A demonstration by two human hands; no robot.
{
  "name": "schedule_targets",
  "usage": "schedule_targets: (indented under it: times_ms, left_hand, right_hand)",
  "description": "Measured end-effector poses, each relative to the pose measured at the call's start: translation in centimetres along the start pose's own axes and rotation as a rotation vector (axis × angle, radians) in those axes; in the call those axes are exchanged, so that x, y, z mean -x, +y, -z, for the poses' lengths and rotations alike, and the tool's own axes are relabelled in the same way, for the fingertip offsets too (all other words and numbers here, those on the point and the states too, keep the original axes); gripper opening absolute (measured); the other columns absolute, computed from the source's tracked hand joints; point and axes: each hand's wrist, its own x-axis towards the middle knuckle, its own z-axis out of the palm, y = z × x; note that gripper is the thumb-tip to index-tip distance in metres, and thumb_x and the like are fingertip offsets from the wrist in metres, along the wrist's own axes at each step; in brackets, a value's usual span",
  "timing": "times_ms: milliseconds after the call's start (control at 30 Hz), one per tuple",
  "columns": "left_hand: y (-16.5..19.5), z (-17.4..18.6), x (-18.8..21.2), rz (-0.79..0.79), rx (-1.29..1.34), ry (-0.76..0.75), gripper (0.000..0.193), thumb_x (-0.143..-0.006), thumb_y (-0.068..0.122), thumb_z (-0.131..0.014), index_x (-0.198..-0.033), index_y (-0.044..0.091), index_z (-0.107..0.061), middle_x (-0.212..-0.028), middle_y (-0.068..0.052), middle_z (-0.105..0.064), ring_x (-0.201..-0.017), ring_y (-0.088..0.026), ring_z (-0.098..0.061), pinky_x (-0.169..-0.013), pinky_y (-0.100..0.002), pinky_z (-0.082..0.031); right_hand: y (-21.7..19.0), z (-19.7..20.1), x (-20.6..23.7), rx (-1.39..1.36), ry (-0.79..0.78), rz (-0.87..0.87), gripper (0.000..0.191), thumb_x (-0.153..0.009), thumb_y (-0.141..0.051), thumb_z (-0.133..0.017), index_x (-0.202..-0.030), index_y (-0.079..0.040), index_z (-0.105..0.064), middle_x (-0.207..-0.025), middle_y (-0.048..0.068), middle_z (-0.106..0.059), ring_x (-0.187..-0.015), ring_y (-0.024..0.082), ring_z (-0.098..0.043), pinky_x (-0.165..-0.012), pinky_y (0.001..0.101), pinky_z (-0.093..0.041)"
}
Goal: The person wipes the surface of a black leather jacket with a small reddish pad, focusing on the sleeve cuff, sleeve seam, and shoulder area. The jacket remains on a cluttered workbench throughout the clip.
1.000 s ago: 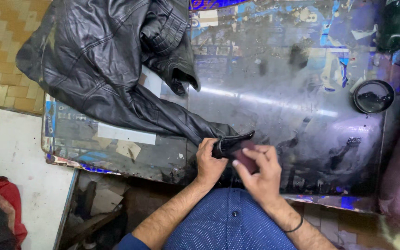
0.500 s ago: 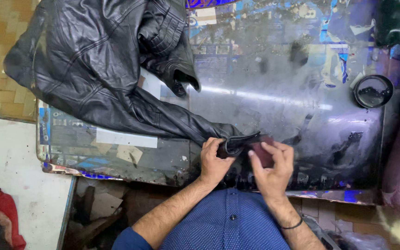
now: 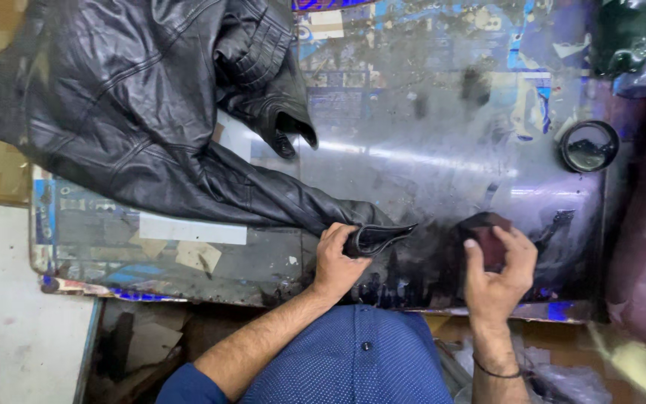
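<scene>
Jacket lies left on the table; tin far right.

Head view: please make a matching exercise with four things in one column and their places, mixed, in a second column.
1. left hand
2. right hand
3. round tin
4. black leather jacket

a. spread over the table's far left part
b. grips the sleeve cuff
c. far right on the table
d. holds a dark red pad

Pairs: 1-b, 2-d, 3-c, 4-a

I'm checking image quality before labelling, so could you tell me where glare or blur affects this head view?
Head view: a bright glare streak crosses the glossy table above both hands; the black jacket shows soft sheen; the lower-right corner is motion-blurred; the left hand and right hand stay sharp.
</scene>
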Motion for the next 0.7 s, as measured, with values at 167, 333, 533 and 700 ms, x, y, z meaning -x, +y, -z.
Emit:
schedule_targets:
  times_ms: [167, 333, 533, 700]
  left_hand:
    - [-1.7, -0.4, 1.5, 0.031, 0.002, -0.012, 0.049, -0.058, 0.004, -0.086, -0.102, 0.004, -0.064, -0.097, -0.013, -0.067, -0.095, -0.035, -0.065, -0.084, -0.043, -0.052]
    - [-3.9, -1.0, 2.4, 0.088, 0.013, -0.029, 0.056, -0.055, 0.004, -0.086, -0.106, 0.004, -0.062, -0.096, -0.013, -0.067, -0.095, -0.036, -0.065, -0.082, -0.044, -0.052]
    - [-6.0, -0.8, 4.7, 0.114, 0.013, -0.055, 0.055, -0.061, 0.006, -0.086, -0.11, 0.004, -0.061, -0.099, -0.012, -0.068, -0.097, -0.033, -0.066, -0.085, -0.043, -0.052]
    - [-6.4, -0.1, 4.7, 0.192, 0.04, -0.046, 0.059, -0.06, 0.008, -0.088, -0.113, 0.004, -0.061, -0.102, -0.014, -0.07, -0.099, -0.033, -0.068, -0.085, -0.042, -0.054]
  right_hand:
    - [6.9, 3.7, 0.3, 0.231, 0.16, -0.048, 0.034, -0.099, -0.005, -0.08, -0.129, 0.001, -0.064, -0.132, 0.018, -0.062, -0.125, 0.035, -0.06, -0.115, 0.0443, -0.049]
    - [8.7, 6.1, 0.3, 0.552, -0.164, -0.277, 0.029, -0.083, -0.017, -0.083, -0.111, -0.013, -0.077, -0.115, 0.015, -0.066, -0.106, 0.036, -0.063, -0.094, 0.0467, -0.051]
    - [11.9, 3.7, -1.1, 0.508, 0.076, -0.081, 0.032, -0.087, -0.015, -0.083, -0.118, -0.01, -0.075, -0.118, 0.016, -0.065, -0.11, 0.037, -0.063, -0.094, 0.0462, -0.051]
    - [12.8, 4.2, -0.8, 0.352, -0.32, -0.061, 0.03, -0.079, -0.001, -0.07, -0.105, -0.015, -0.077, -0.121, 0.005, -0.073, -0.109, 0.029, -0.069, -0.095, 0.0399, -0.056]
